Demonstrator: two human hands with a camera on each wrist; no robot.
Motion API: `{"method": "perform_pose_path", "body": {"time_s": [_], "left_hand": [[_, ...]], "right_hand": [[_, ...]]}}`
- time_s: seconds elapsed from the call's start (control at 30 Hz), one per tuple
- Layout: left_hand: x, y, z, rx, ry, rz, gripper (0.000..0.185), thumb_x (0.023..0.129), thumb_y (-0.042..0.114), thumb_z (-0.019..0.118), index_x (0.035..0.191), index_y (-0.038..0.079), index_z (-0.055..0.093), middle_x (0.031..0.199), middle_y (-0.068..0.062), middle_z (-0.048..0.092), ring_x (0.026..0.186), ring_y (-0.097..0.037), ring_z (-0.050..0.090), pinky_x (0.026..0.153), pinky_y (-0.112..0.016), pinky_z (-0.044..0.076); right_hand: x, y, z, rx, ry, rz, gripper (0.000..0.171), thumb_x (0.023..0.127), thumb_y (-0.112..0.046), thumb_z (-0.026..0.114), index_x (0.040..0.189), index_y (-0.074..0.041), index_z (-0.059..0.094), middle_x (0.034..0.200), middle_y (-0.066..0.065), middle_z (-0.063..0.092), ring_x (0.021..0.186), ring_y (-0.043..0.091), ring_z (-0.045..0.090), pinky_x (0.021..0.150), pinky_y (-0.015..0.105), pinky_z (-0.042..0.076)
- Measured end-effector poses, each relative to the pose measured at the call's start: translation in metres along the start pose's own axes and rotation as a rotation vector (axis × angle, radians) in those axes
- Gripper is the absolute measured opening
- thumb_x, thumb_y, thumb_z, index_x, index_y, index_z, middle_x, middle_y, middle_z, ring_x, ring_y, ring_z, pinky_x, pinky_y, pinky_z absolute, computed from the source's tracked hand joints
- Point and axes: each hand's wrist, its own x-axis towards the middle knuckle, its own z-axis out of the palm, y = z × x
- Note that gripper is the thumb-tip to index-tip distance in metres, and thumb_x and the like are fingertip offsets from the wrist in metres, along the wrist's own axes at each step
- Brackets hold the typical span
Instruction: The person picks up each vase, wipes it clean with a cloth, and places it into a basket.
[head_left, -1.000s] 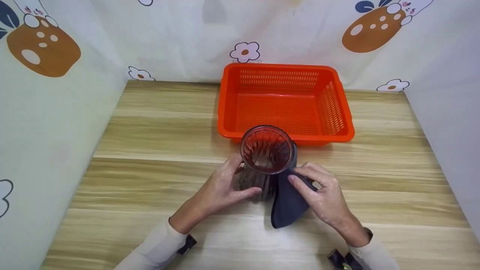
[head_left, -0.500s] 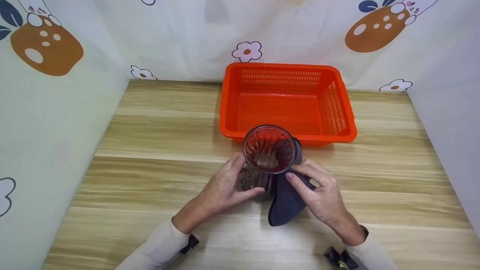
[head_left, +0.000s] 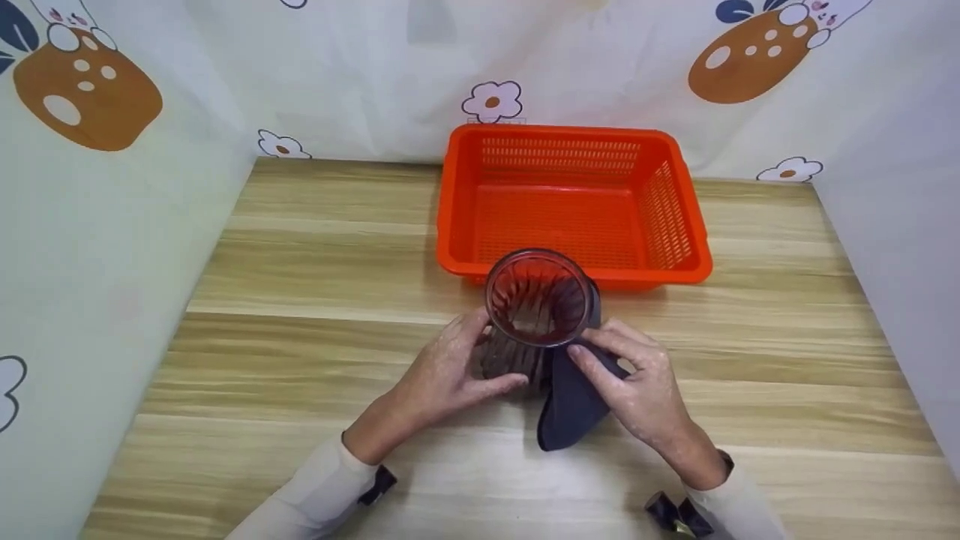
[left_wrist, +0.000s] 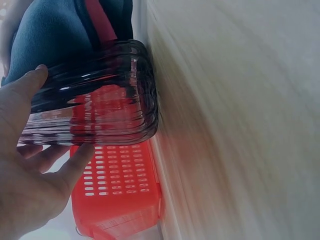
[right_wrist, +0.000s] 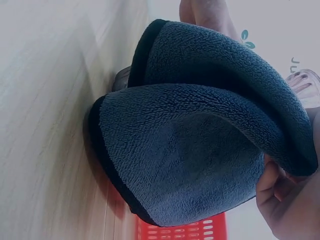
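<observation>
A tall ribbed vase of dark see-through glass (head_left: 514, 361) stands over the wooden table, its round mouth facing up. My left hand (head_left: 442, 371) holds it from the left side, thumb in front and fingers behind. In the left wrist view, the thumb and fingertips touch the ribbed glass (left_wrist: 100, 107). My right hand (head_left: 645, 390) pinches a dark grey cloth (head_left: 571, 412) at the vase's rim, on the right. The cloth drapes down the vase's right side. Seen from the right wrist, the fuzzy, black-edged cloth (right_wrist: 185, 155) folds over and hides most of the vase.
Just behind the vase sits an orange-red plastic basket (head_left: 450, 202) with slotted walls, nothing visible inside. The vase's mouth overlaps its front rim in the head view. Patterned cloth walls (head_left: 360, 90) enclose the wooden tabletop (head_left: 300, 262) at the back and sides.
My right hand and the cloth have shifted very slightly left against the vase. The left hand keeps its hold, and the basket stays put.
</observation>
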Motion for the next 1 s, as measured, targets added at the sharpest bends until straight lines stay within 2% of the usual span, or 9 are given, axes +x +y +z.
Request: {"method": "perform_pose_path", "body": {"time_s": [0.23,0.5,0.73,0.9,1.0], "left_hand": [[0.0,-0.001,0.001,0.004,-0.003,0.007,0.086,0.081,0.043,0.087,0.146,0.007,0.044,0.121,-0.011,0.065,0.107,-0.026,0.066,0.095,-0.045,0.052],[-0.001,-0.001,0.002,0.004,0.016,0.006,0.084,0.081,0.042,0.087,0.145,0.007,0.045,0.121,-0.01,0.065,0.106,-0.024,0.065,0.096,-0.045,0.051],[-0.002,0.0,0.003,0.021,0.004,-0.008,0.084,0.081,0.043,0.087,0.144,0.008,0.045,0.119,-0.009,0.066,0.108,-0.022,0.064,0.095,-0.044,0.051],[-0.001,0.0,0.004,0.066,0.019,0.02,0.083,0.081,0.044,0.086,0.143,0.006,0.045,0.117,-0.009,0.066,0.11,-0.024,0.062,0.098,-0.045,0.05],[-0.001,-0.001,0.004,0.074,0.023,0.041,0.082,0.082,0.042,0.085,0.143,0.006,0.044,0.122,-0.01,0.065,0.115,-0.024,0.06,0.1,-0.045,0.049]], "right_hand": [[-0.002,0.002,0.001,-0.015,-0.004,0.01,0.025,0.077,0.017,0.078,0.096,0.0,0.077,0.086,0.005,0.068,0.076,0.015,0.059,0.069,0.019,0.046],[-0.004,0.005,0.0,-0.015,-0.024,0.041,0.025,0.081,0.013,0.078,0.099,-0.003,0.079,0.09,0.007,0.07,0.079,0.015,0.062,0.07,0.018,0.049],[-0.011,0.01,0.002,-0.004,-0.024,0.054,0.025,0.08,0.014,0.078,0.1,-0.002,0.078,0.094,0.006,0.071,0.084,0.015,0.063,0.072,0.018,0.05],[-0.011,0.011,0.002,-0.02,-0.025,0.061,0.025,0.08,0.013,0.078,0.098,-0.003,0.078,0.091,0.007,0.07,0.081,0.014,0.061,0.069,0.017,0.048],[-0.011,0.01,0.001,-0.024,-0.026,0.066,0.024,0.08,0.012,0.079,0.098,-0.004,0.078,0.092,0.006,0.071,0.081,0.014,0.062,0.07,0.017,0.049]]}}
